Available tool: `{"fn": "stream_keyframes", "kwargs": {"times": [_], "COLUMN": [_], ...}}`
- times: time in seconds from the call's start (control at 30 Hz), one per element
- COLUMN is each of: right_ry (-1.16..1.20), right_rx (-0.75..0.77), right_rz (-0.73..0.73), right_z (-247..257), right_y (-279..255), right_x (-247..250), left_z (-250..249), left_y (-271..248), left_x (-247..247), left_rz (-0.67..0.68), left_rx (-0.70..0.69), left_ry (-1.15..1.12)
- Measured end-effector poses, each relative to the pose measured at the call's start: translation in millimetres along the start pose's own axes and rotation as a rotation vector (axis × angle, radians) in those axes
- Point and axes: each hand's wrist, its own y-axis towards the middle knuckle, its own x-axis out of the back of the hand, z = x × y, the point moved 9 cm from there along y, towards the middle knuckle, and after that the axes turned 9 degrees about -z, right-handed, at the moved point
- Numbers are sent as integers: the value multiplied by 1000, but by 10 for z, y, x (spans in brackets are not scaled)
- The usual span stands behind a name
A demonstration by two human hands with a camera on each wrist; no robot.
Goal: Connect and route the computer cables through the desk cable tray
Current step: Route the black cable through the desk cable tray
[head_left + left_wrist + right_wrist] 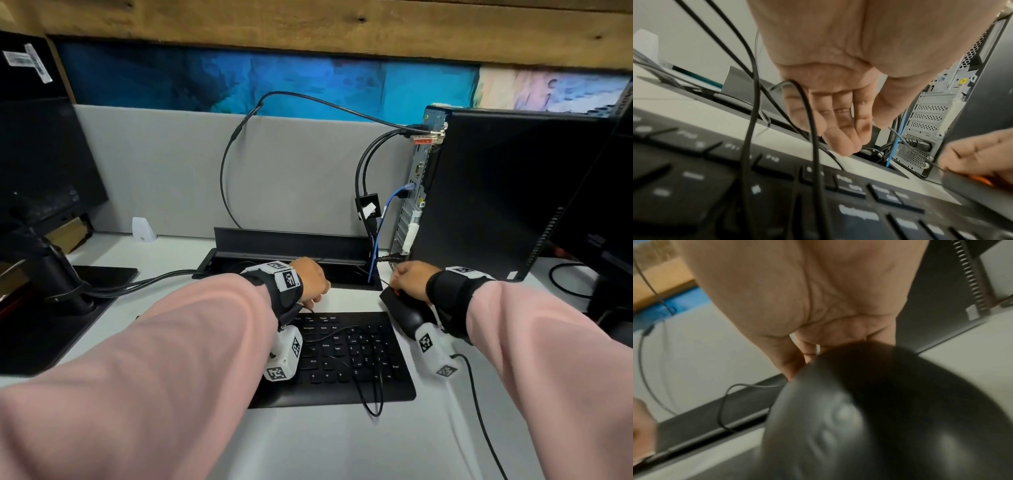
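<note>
My left hand (pixel 311 279) hangs over the front edge of the black desk cable tray (pixel 287 241), fingers pointing down. Its thumb and forefinger pinch a thin black mouse cable (pixel 933 162). The cable stretches across to my right hand (pixel 409 277), which pinches it at the front of the black mouse (pixel 407 318). In the right wrist view the mouse (pixel 890 418) fills the foreground and the cable (pixel 725 395) loops away from the thumb. The computer tower (pixel 496 192) stands right of the tray, its rear ports facing it. A blue network cable (pixel 383 219) drops from the tower into the tray.
A black keyboard (pixel 342 356) lies below both hands with thin wires draped over it. A monitor stand (pixel 58 274) with bundled cables sits at left. Another monitor (pixel 603 240) stands at far right. A grey partition (pixel 164 171) closes off the back.
</note>
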Motion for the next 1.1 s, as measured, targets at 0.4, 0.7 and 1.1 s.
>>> {"fn": "stream_keyframes", "kwargs": {"times": [0.4, 0.7, 1.1], "right_ry": [-704, -295, -747], "right_rx": [174, 444, 342], "right_rz": [131, 90, 209], "right_z": [199, 1412, 1151], "right_y": [-118, 225, 724], "right_x": [-60, -217, -779], "left_z": [194, 255, 249], "left_y": [373, 946, 893], "left_x": [232, 162, 216], "left_rz": [-98, -3, 33], "left_rx": [-64, -26, -171], "left_ry": [483, 636, 677]}}
